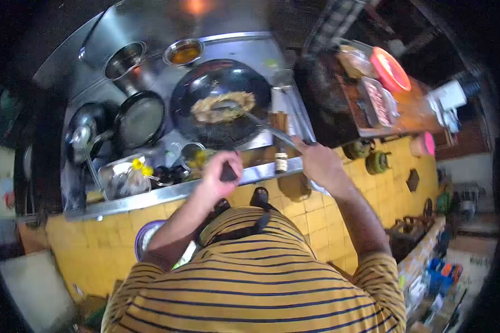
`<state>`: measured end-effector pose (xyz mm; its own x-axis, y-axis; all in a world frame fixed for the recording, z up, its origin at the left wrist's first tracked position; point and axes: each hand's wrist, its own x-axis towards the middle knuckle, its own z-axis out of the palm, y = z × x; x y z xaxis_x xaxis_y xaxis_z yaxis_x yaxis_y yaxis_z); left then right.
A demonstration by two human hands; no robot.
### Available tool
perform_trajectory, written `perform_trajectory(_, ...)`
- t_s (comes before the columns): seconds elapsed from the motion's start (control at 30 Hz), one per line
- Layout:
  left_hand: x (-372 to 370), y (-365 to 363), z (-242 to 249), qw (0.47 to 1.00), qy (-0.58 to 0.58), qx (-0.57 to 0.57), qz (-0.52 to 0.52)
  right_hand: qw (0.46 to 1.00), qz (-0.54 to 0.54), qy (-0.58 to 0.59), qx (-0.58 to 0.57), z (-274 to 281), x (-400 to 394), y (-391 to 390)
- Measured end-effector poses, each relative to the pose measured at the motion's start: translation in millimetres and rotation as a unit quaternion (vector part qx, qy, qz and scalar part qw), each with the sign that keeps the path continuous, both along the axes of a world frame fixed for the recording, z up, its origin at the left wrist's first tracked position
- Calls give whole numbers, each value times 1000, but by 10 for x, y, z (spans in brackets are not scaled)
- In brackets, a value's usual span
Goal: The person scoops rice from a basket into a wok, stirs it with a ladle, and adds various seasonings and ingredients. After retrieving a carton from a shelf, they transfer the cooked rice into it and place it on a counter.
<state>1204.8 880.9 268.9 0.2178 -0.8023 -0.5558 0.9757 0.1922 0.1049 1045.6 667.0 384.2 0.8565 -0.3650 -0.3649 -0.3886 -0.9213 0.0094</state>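
My right hand point(321, 166) is closed round the end of a long metal ladle point(266, 127). The ladle's rounded head rests in a heap of brown, chopped-looking food point(208, 109) inside a large dark wok point(222, 77). My left hand point(223, 176) is closed on a dark handle point(228, 172) at the near side of the wok. Whether that handle joins the wok is hidden behind the fingers. Left of my left hand, a metal tray point(122, 180) holds small yellow items point(141, 165) and clear wrapping.
Behind the wok stand a bowl of amber liquid point(184, 54) and a metal pot point(125, 61). Dark pans point(141, 119) sit at the left. At the right, a wooden table point(411, 114) bears a red basin point(391, 69) and a tray of pinkish meat point(376, 102).
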Motion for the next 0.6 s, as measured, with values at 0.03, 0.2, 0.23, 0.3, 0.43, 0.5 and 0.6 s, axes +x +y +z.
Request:
perform_trajectory(0.03,-234,217,-151,991,-130,42,-4,998,-26,-48,-24,-210,-11,-25)
perform_trajectory(0.2,-390,507,-415,984,-138,29,-110,989,-15,-147,-12,-326,-415,-259)
perform_trajectory(0.23,-267,403,-378,998,-31,-31,-53,968,-26,-222,116,-321,-504,-289)
perform_trajectory(0.3,-72,127,-410,999,-20,-14,25,926,-34,-285,245,-332,-509,-280)
perform_trajectory(0.43,281,-240,-719,999,-38,3,19,901,-130,-256,325,-878,43,-223)
perform_trajectory(0.5,231,-246,-771,999,-46,4,25,878,-179,-203,394,-717,416,-136)
perform_trajectory(0.6,233,-197,-816,999,-39,1,32,901,-221,-110,356,-847,764,-252)
